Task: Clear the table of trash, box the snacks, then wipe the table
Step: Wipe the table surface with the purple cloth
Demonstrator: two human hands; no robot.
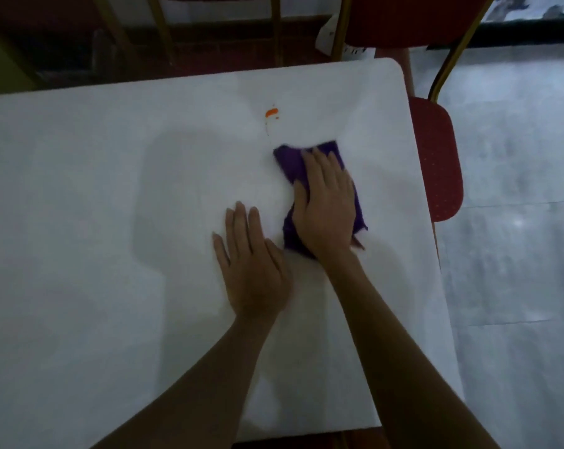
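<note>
A purple cloth (293, 163) lies flat on the white table (112, 189), right of the middle. My right hand (326, 202) presses down on the cloth with fingers spread, covering most of it. My left hand (251, 264) rests palm down on the bare table just left of the cloth, holding nothing. An orange stain (271, 113) with small drips marks the table a short way beyond the cloth's far edge.
A red chair seat (436, 157) sits against the table's right edge. More red chairs with gold legs (164, 30) stand past the far edge. Grey floor (517, 222) lies to the right.
</note>
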